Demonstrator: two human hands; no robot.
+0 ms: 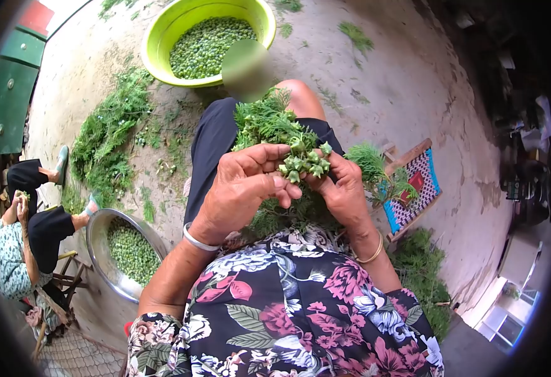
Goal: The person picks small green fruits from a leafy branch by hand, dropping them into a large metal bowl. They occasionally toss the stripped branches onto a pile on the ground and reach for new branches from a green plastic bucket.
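My left hand (241, 188) and my right hand (341, 188) meet over my lap, both gripping a leafy green sprig (303, 160) that carries a cluster of small green pods. The left fingers pinch at the pods while the right hand holds the stem end. More feathery greens (269, 122) lie heaped on my lap beneath the hands and stick out past my right hand (376, 169).
A lime-green bowl (162, 38) full of green pods stands ahead on the concrete floor. A steel bowl (96, 251) with pods sits at my left. Discarded greens (109, 135) lie piled on the ground. Another seated person (11, 251) works at far left. A woven stool (413, 188) stands right.
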